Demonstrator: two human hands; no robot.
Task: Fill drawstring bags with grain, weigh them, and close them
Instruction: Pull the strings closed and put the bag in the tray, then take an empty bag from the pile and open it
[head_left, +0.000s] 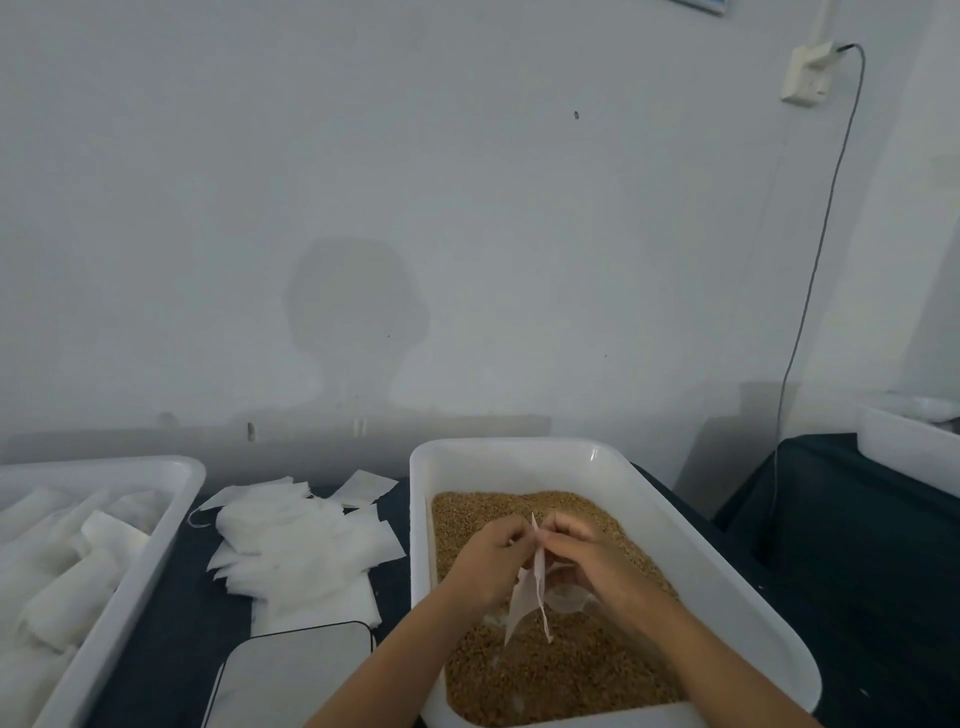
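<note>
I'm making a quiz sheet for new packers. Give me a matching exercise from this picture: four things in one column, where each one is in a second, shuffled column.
Things:
1. grain
2. pile of empty bags
3. flat bag
4. scale

Places:
A. loose on the dark tabletop, between the two tubs
B. pinched by the left hand and right hand
C. in the tub under the hands
D. near edge of the table, in front of the pile

Pairs: 1-C, 2-A, 3-B, 4-D
</note>
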